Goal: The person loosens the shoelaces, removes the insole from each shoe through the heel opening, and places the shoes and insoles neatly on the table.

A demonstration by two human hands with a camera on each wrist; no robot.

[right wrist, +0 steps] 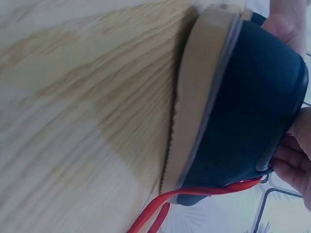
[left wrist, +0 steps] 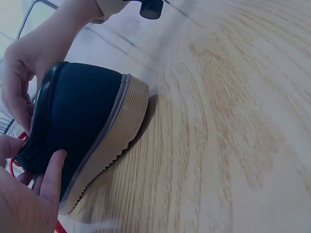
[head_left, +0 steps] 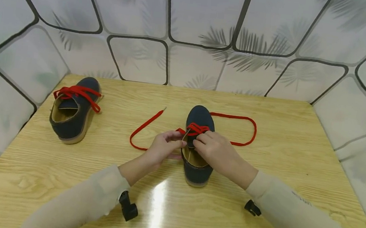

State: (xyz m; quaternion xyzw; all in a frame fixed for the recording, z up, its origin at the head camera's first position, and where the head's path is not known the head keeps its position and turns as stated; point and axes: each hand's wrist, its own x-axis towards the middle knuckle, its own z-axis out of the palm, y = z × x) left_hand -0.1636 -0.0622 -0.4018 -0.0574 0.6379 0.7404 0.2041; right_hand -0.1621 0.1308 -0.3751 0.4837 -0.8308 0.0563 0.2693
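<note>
While only head shows second shoe (head_left: 80, 118) | left fingers (left wrist: 52, 175) pinch nearer shoe (left wrist: 85, 104) | right fingers (head_left: 205, 141): grip unclear

The table (head_left: 300, 153) is of yellowish wood. Near its far left corner stands a dark shoe (head_left: 82, 115), with a red lace (head_left: 76, 90) tied in a bow. A white reflection (head_left: 157, 209) lies on the table's near part. Behind the table and along both its sides is a pale wall (head_left: 201, 10) with dark lines and grey leaf patterns (head_left: 258, 47).

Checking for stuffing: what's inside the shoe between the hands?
Tan lining and the dark tongue show. The right hand blocks one side; the upper covers the toe's inside.
</note>
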